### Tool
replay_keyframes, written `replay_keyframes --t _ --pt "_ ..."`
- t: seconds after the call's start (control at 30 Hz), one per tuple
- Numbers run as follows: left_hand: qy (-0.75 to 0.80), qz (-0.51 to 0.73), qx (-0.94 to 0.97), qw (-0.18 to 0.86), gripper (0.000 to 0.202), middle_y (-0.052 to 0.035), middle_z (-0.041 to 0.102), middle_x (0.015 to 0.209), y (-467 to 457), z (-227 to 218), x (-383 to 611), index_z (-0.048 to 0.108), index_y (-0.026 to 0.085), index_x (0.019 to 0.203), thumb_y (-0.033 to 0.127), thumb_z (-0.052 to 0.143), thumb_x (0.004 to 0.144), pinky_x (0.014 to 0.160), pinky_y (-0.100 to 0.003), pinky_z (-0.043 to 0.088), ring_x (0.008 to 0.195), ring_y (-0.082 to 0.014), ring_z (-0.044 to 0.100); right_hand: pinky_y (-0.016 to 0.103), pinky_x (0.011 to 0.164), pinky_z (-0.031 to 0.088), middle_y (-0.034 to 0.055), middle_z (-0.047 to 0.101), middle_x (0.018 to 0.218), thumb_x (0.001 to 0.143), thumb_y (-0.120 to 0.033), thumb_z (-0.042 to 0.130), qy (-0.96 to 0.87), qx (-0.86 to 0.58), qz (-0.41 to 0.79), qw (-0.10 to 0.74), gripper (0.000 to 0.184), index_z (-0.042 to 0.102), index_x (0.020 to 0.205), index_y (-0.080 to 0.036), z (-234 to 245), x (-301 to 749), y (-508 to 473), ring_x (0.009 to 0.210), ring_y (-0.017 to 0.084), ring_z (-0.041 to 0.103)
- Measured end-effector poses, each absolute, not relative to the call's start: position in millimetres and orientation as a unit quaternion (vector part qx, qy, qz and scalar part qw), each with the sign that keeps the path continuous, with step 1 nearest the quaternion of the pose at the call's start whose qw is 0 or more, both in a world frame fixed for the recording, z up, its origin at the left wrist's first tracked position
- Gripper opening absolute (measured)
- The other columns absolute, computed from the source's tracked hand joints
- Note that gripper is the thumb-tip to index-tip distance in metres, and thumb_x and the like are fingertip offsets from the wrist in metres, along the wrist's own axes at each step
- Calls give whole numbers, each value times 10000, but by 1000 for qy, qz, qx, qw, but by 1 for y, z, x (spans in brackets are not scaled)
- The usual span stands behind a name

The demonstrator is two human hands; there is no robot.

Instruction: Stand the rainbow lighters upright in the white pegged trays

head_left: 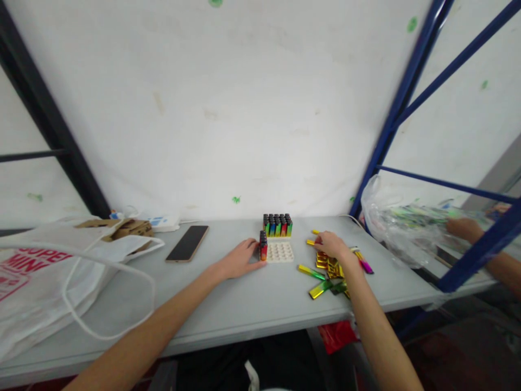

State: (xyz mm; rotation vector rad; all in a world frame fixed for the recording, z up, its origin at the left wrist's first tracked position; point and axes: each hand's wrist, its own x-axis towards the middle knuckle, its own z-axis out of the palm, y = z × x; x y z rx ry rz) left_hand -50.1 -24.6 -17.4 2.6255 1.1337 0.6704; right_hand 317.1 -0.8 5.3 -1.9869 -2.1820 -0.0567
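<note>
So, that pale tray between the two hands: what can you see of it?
The tray is off-white, looks like plastic, and has a grid of small round spots, too small to tell whether hollows or studs. It lies flat on the table. A row of upright, dark-topped lighters stands along its left side; the rest is unfilled. The left hand is at that side; whether its fingers touch the tray is unclear.

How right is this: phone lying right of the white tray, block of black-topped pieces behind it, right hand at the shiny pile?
One error: the phone lies left of the white tray, per the head view. Block of black-topped pieces behind the tray, right hand at the shiny pile: correct.
</note>
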Motion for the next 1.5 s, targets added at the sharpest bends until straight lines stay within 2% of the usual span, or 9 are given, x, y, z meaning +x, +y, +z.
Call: replay_keyframes --t 0.13,0.33,0.53,0.67,0.8,0.87,1.03,1.27,1.5 --pt "386 217 891 100 574 -187 590 1362 -25 -16 -50 606 151 1273 628 609 952 1128 -477 474 1250 -347 598 311 850 481 159 752 1127 981 -274 629 -739 -664 35 111 169 698 1086 -161 6 313 1 1025 260 706" --pt "385 215 893 97 588 -187 596 1341 -28 -12 -49 600 142 1284 633 595 960 1120 -481 477 1223 -345 609 282 700 459 52 752 845 1028 -384 514 -761 -558 97 317 241 599 1156 -198 19 300 0 720 195 656" --pt "388 221 890 89 593 -181 597 1348 -27 -15 -49 600 149 1281 647 599 958 1101 -463 485 1227 -343 610 286 597 387 16 647 662 888 -688 626 -724 -487 139 469 508 693 855 -185 42 278 -8 596 159 504" --pt "383 219 894 83 581 -184 601 1338 -25 -17 -48 607 152 1275 642 601 964 1094 -457 491 1217 -338 610 283 596 435 3 579 618 874 -781 573 -691 -433 287 503 606 610 710 -199 45 250 -20 605 156 506" --pt "382 223 894 76 567 -178 615 1300 -25 -18 -47 611 156 1271 634 611 966 1086 -464 497 1190 -336 615 300 685 529 26 659 777 936 -746 522 -672 -359 442 473 553 625 851 -209 38 211 -37 709 174 608" --pt "385 221 893 74 571 -174 620 1288 -26 -19 -47 608 153 1278 633 615 967 1082 -467 497 1185 -338 615 292 642 520 -4 613 704 936 -740 532 -661 -332 480 472 523 608 915 -222 31 195 -42 642 164 585" --pt "386 230 889 82 576 -179 626 1284 -27 -19 -46 618 151 1270 635 623 959 1074 -471 499 1184 -348 619 248 440 301 -81 356 541 873 -795 553 -643 -386 429 503 565 485 762 -246 16 177 -37 458 113 322" --pt "371 250 890 91 557 -177 639 1253 -26 -20 -47 631 156 1243 624 643 941 1048 -497 518 1145 -354 633 270 479 239 -47 345 516 845 -684 512 -638 -483 284 528 520 390 580 -253 17 187 -35 514 119 305" --pt "373 238 893 86 538 -175 633 1249 -27 -17 -47 623 155 1241 608 643 951 1064 -483 512 1151 -347 630 274 538 272 -36 398 554 858 -614 472 -677 -474 245 507 458 422 606 -235 24 182 -43 569 132 357"
